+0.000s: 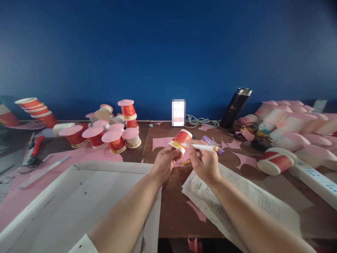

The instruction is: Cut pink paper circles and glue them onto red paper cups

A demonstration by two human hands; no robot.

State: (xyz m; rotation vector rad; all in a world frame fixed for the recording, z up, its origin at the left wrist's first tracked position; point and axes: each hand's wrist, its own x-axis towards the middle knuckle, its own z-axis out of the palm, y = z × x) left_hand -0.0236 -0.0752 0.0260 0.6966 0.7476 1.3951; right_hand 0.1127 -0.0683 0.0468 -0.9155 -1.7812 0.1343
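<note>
A small red paper cup (182, 137) with a yellow band is tilted on its side at the centre, held up over the table. My left hand (164, 162) grips it by its lower edge, fingers closed. My right hand (204, 161) is closed on a white pen (201, 147) with an orange end. The pen's tip is at the cup's yellow band; whether it touches cannot be made out. Pink paper (161, 143) lies behind and under the hands, and a purple marker (210, 143) lies just beyond my right hand.
Cups topped with pink discs (113, 136) stand at left; more are piled at right (295, 130). A white box lid (105, 207) fills the front left. Printed sheets (252, 196) lie under my right forearm. A black flask (235, 109), a red cup (277, 161) and a power strip (316, 179) are rightward.
</note>
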